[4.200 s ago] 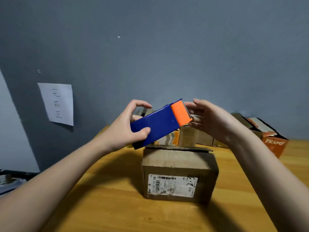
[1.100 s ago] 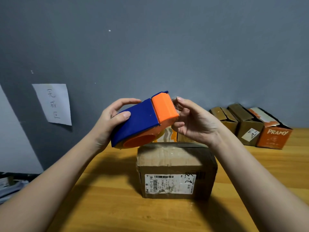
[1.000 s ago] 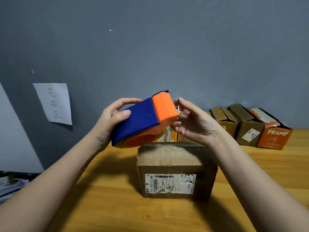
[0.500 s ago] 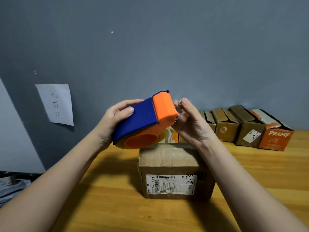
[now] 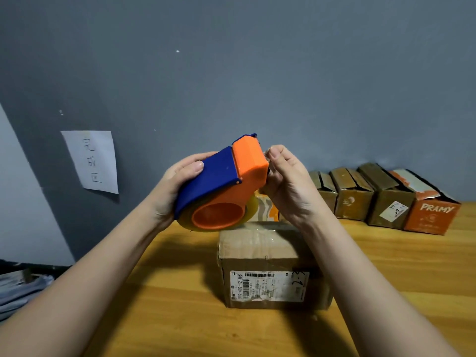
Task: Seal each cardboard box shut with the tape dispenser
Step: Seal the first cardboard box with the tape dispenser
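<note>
My left hand (image 5: 172,187) grips the blue-and-orange tape dispenser (image 5: 226,181) by its blue back, holding it in the air above the table. My right hand (image 5: 286,179) is at the dispenser's orange cutter end, with thumb and fingers pinching at the blade where the tape end sits; the tape itself is too thin to make out. Below both hands a brown cardboard box (image 5: 268,264) with a white shipping label stands on the wooden table (image 5: 159,318), its top flaps down.
Along the grey wall at the back right stands a row of several small boxes (image 5: 353,197), ending in an orange PRAMY box (image 5: 430,215). A patterned box (image 5: 268,210) peeks out behind the dispenser. A paper note (image 5: 92,161) hangs on the wall at left.
The dispenser has tilted so its orange core faces me. My right hand's fingers have curled from spread beside the cutter to a pinch at the blade. The box has not moved.
</note>
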